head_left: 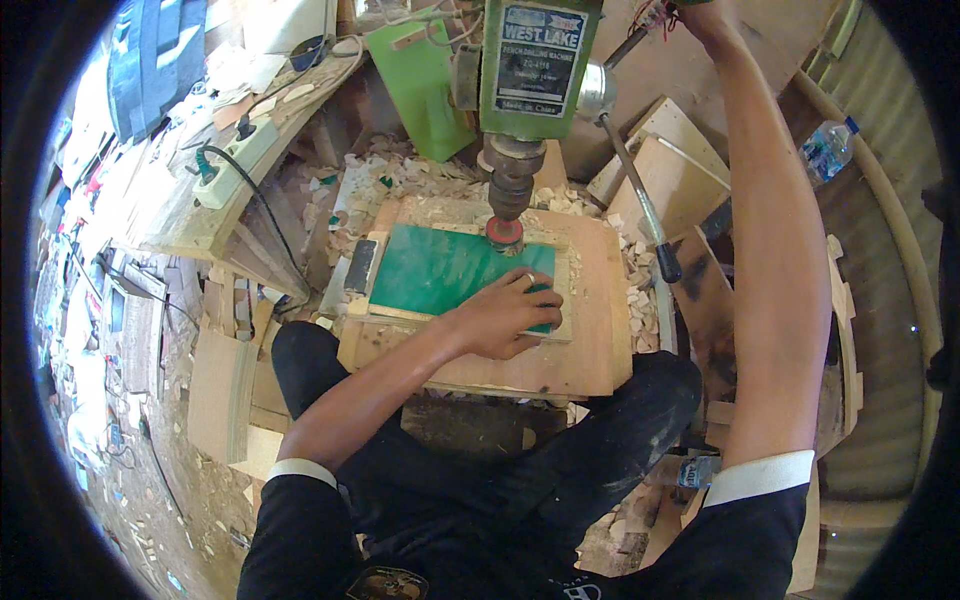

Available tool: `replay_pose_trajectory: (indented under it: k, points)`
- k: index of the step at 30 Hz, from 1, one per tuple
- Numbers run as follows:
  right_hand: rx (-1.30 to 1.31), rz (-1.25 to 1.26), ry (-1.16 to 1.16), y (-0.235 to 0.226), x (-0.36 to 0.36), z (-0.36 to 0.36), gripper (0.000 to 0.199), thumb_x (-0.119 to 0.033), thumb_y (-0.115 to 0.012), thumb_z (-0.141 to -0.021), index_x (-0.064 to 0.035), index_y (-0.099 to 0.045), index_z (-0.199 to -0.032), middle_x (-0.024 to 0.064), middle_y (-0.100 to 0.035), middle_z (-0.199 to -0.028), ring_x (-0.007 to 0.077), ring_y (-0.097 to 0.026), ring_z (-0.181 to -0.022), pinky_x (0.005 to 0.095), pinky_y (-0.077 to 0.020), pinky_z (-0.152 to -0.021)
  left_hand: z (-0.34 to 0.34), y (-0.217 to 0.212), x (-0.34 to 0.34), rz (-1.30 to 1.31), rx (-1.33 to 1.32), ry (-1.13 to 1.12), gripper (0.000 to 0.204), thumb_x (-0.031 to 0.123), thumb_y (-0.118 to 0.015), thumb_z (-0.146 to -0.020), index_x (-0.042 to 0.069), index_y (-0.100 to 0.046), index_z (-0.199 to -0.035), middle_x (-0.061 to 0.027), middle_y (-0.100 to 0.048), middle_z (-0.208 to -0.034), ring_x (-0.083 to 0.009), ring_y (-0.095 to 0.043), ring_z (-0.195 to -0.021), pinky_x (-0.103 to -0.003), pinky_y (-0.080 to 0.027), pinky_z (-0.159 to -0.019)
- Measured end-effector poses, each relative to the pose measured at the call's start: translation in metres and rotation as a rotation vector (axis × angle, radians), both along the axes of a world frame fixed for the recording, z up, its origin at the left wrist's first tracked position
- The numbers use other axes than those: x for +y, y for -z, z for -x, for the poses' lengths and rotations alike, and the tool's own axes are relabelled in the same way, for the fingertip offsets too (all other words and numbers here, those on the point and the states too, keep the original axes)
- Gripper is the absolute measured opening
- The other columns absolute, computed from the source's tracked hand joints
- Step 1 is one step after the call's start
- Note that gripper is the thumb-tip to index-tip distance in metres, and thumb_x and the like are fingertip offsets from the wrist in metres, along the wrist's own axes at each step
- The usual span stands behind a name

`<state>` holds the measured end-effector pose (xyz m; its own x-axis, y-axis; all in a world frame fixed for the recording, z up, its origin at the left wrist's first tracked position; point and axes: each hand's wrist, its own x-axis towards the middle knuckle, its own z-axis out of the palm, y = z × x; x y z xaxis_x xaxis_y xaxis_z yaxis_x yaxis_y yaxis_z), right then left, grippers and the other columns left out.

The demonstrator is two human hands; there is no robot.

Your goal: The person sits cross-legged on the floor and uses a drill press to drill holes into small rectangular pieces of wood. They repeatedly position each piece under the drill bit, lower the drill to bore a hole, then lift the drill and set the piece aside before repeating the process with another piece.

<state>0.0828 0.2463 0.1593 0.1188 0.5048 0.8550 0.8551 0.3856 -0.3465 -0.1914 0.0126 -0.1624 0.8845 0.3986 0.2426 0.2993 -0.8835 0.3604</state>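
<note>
A green bench drill press (530, 80) stands over a wooden work board (590, 290). Its chuck (510, 185) carries a round red-rimmed cutter (505, 234), down at the far edge of a glossy green panel (440, 270). The panel lies in a wooden frame on the board. My left hand (505, 312), a ring on one finger, holds the panel's near right corner with curled fingers, close to the cutter. My right arm reaches up past the drill press. The right hand (705, 22) is at the top edge beside the machine; its fingers are mostly cut off from view.
A feed lever (640, 195) with a black knob slants down right of the machine. Wood chips (400, 185) surround the board. At left, a wooden bench (190, 225) bears a power strip (235, 165) with a plugged-in cable. A plastic bottle (828, 150) lies at right by a corrugated wall.
</note>
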Motion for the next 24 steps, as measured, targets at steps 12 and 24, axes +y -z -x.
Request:
replay_pose_trajectory:
  k: [12, 24]
  points:
    - [-0.117, -0.216, -0.410, 0.010, 0.042, -0.029, 0.013, -0.010, -0.073, -0.086, -0.0112, -0.060, -0.087, -0.0059, -0.054, -0.077, 0.0085, -0.049, -0.075, 0.0302, -0.0439, -0.062, 0.091, -0.026, -0.007, 0.069, -0.285, -0.663, 0.044, 0.033, -0.069, -0.094, 0.007, -0.062, -0.129, -0.0191, -0.065, -0.128, -0.0420, -0.061, -0.121, -0.053, -0.048, -0.104]
    - [-0.090, -0.133, -0.173, 0.004, 0.006, -0.013, 0.011, -0.015, -0.068, -0.088, -0.0085, -0.063, -0.081, 0.0052, -0.065, -0.078, 0.0127, -0.058, -0.075, 0.0363, -0.0482, -0.062, 0.142, -0.018, 0.028, 0.218, 0.237, -0.734, 0.098, 0.065, -0.067, -0.086, 0.005, -0.034, -0.156, -0.0280, -0.037, -0.157, -0.0442, -0.037, -0.146, -0.056, -0.029, -0.121]
